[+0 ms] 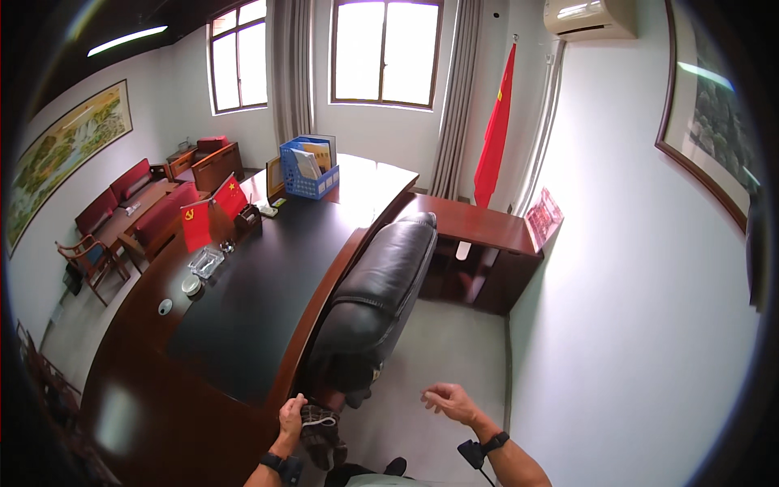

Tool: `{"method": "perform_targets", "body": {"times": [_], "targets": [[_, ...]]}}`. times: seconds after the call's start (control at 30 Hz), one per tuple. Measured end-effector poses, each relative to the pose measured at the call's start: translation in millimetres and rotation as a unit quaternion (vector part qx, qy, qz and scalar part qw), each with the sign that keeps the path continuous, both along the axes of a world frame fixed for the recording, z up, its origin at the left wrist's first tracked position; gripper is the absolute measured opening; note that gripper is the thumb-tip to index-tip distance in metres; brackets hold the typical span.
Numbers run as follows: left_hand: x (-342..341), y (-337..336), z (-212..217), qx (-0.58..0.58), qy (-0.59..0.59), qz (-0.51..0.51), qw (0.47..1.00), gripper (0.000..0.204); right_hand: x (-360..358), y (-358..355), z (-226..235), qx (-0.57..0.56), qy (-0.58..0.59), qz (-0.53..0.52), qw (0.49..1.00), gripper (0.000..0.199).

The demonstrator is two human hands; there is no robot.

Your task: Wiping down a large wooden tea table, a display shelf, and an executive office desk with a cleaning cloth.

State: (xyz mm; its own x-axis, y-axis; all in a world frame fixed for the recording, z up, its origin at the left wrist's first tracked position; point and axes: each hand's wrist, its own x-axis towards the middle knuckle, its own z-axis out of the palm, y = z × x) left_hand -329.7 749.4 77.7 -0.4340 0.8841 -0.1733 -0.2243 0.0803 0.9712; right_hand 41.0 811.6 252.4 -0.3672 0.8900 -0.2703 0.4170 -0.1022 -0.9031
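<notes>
My left hand [291, 415] is closed at the near edge of the dark wooden desk [134, 377], its thumb and fingers drawn together. What it grips, if anything, is hidden. Right beside it is a brown, patterned thing with white lace-like lines [320, 419], which looks like a shoe; I cannot make it out fully. Over the floor to the right hangs my right hand [451, 403], fingers loosely bent and apart, with nothing seen in it. A black leather chair [369, 288] stands against the desk, ahead of both hands.
On the desk are a blue file holder [308, 180] with papers, small red flags [195, 226], a glass ashtray [206, 261] and a round white container [191, 285]. A low wooden cabinet [479, 223] stands beyond the chair. A white wall [633, 268] bounds the right side.
</notes>
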Motion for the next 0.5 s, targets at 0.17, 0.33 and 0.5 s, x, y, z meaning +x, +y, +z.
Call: {"method": "perform_targets", "body": {"times": [0.17,0.33,0.5], "targets": [[-13,36,-33,-0.108,-0.086,0.012,0.99,0.051,-28,66,43,0.029,0.068,-0.009,0.997,0.04],[-19,69,-48,-0.171,-0.093,0.013,0.981,0.054,-48,130,57,-0.003,0.093,-0.049,0.994,0.058],[-9,101,-12,-0.183,-0.202,-0.046,0.961,0.055,-66,169,73,-0.016,0.028,-0.074,0.997,0.078]]}}
